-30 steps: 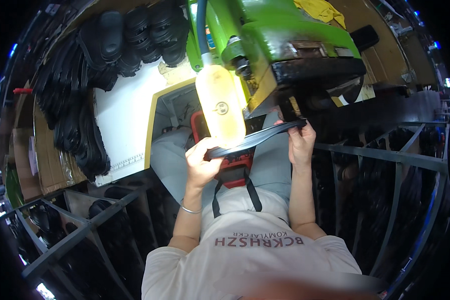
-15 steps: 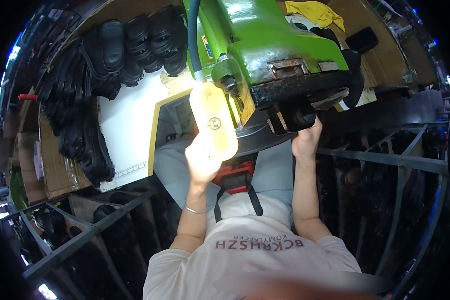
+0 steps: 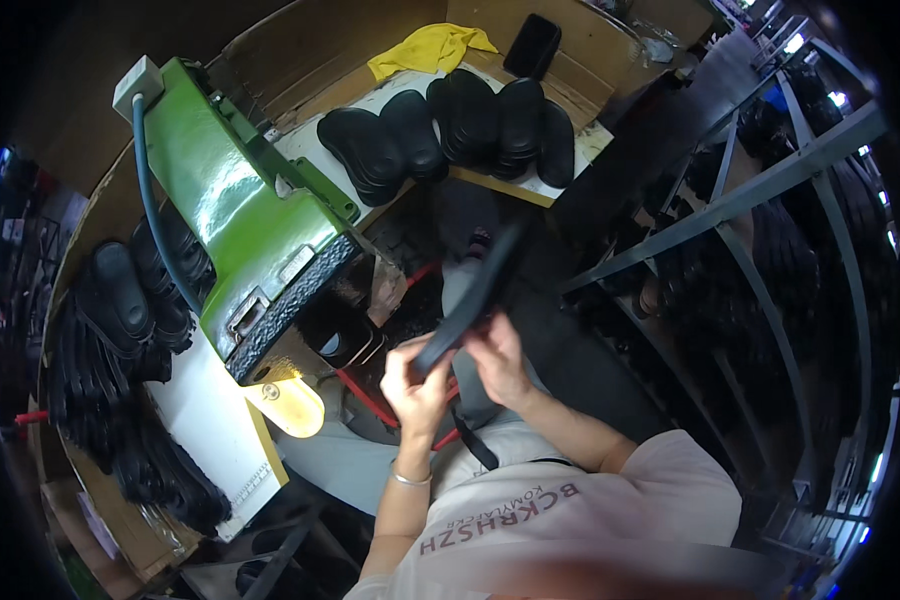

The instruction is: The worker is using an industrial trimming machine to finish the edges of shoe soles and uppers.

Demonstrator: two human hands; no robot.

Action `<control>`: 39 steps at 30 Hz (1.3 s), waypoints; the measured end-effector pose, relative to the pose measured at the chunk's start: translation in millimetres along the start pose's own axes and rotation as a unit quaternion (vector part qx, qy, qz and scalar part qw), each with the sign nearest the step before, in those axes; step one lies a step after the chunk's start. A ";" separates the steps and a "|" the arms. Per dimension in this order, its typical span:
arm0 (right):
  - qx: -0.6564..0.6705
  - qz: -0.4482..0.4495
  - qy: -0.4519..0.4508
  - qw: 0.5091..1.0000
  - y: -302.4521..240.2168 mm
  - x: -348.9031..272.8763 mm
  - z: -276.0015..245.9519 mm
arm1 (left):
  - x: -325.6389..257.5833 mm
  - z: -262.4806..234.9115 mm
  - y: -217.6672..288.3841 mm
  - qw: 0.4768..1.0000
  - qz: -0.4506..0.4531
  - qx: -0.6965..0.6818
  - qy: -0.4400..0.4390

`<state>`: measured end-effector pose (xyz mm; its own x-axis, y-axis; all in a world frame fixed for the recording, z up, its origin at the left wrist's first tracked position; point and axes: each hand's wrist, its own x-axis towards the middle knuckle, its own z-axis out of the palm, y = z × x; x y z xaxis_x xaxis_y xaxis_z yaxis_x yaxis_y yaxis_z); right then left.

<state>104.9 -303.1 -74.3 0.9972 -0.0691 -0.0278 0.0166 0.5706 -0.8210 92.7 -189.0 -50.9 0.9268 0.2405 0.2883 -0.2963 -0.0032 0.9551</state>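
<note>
I hold a black shoe sole [image 3: 460,310] up on its edge in front of my lap, its far end blurred. My left hand [image 3: 415,392] is closed on its near end, and my right hand [image 3: 498,362] grips it along the right side. To the left of my hands stands the green machine head [image 3: 260,250], its black front edge facing me. A yellow, rounded plate [image 3: 295,408] sticks out below the head, lit brightly and apart from my hands.
Black soles [image 3: 375,145] stand in stacks on the far white table. More soles [image 3: 150,430] crowd the left side by a white board [image 3: 205,410]. A yellow cloth [image 3: 430,50] lies at the back. A metal rack [image 3: 740,215] runs along the right.
My view has turned right. My left hand has left the yellow plate and my right hand has come from under the machine head; both now hold the black sole before my lap.
</note>
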 end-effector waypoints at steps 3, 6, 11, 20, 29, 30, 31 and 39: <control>-0.016 -0.049 0.041 0.998 -25.6 9.7 -25.5 | 11.2 28.5 6.4 0.992 -0.063 -0.037 -0.103; -0.014 -0.042 0.003 0.999 -39.7 15.2 -30.1 | 17.0 30.2 13.7 0.985 -0.095 -0.002 -0.141; -0.028 -0.046 -0.019 0.998 -24.9 16.0 -31.7 | 25.2 26.4 19.6 0.992 -0.064 -0.063 -0.092; -0.059 -0.020 -0.054 0.997 -31.8 2.9 -19.4 | 18.5 13.1 8.5 0.977 -0.165 -0.138 -0.007; -0.011 0.015 -0.048 0.999 -29.3 4.5 -35.1 | 17.9 2.3 12.8 0.880 -0.231 -0.415 0.027; -0.012 0.017 -0.049 0.999 -28.0 4.4 -35.8 | 17.0 3.1 17.8 0.887 -0.233 -0.399 0.010; -0.001 0.015 -0.048 0.999 -25.8 3.7 -36.1 | 16.3 3.0 21.3 0.886 -0.234 -0.400 0.011; 0.061 0.050 -0.038 0.996 -29.5 9.6 -34.0 | 12.8 -7.1 10.1 0.922 -0.187 -0.339 0.019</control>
<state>111.5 -348.3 -69.8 0.9970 0.0521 -0.0580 -0.0780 0.6670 -0.7409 99.9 -179.1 -38.0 0.9884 0.1359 -0.0679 -0.0455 0.6913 0.7212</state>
